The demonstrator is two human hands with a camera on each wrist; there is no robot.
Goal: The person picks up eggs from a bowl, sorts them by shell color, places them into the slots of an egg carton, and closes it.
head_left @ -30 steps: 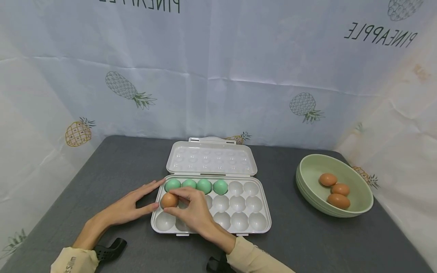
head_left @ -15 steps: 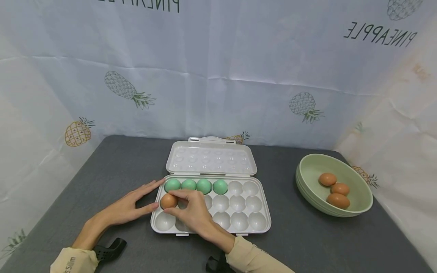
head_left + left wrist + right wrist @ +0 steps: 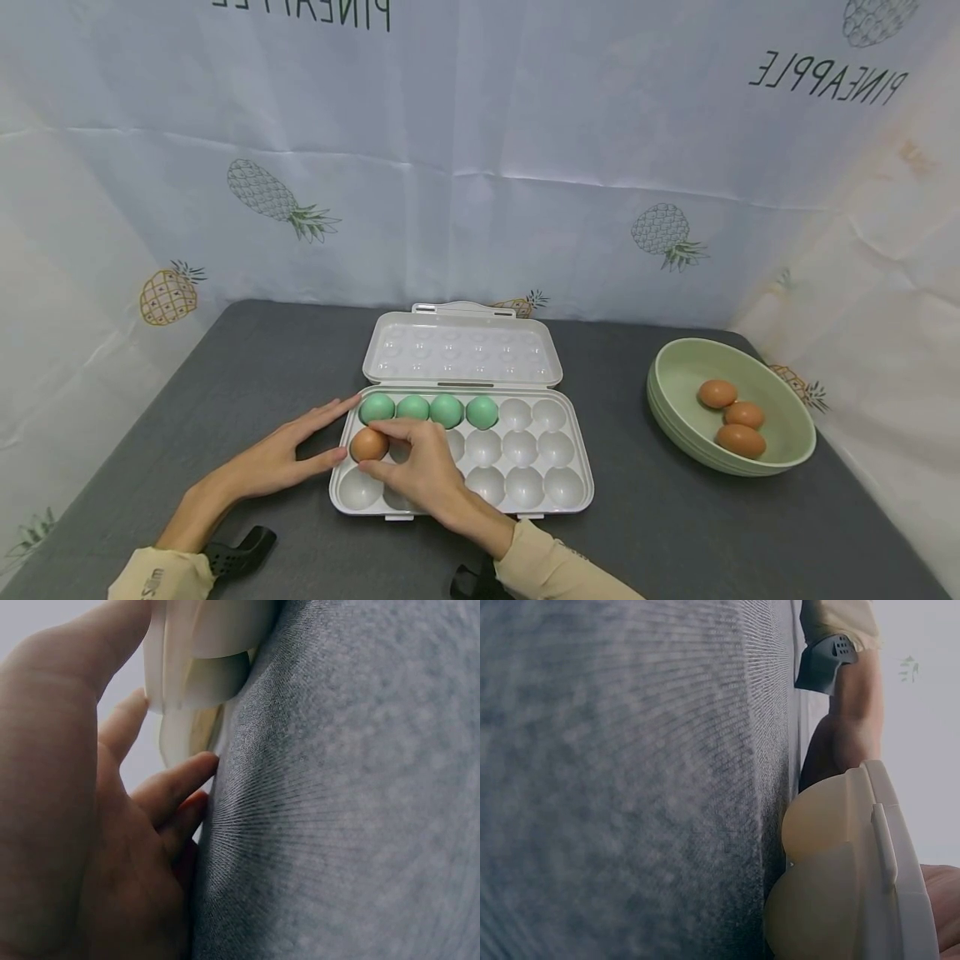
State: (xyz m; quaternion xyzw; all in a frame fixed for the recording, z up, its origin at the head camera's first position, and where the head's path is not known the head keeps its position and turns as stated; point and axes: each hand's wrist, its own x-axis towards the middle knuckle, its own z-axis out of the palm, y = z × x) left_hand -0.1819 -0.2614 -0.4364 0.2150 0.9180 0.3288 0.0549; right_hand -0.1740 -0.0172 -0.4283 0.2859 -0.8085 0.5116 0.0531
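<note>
head view: brown egg point(image 3: 368, 445), item in hand: plain shell, rounded, warm orange-brown. we place it at the left end of the middle row of the white tray point(image 3: 558, 487); whether it is fully seated, we cannot tell. right hand point(image 3: 429, 465): thumb and finger pinching the egg; how its other fingers lie, we cannot tell. left hand point(image 3: 276, 452): thumb spread from the fingers, tips at the tray's left edge.

writing: on the pale cloth point(image 3: 480, 242) we read "pineapple", mirrored, at far right; the same lettering, cut off, at far left of centre. small print on the left sleeve point(image 3: 161, 575), not legible to us.

count: green eggs point(image 3: 446, 411), four, in the far row of six cups; brown eggs point(image 3: 741, 441), three, inside the light green bowl point(image 3: 684, 367) at right; lid point(image 3: 462, 350), one, folded open on the far side.
</note>
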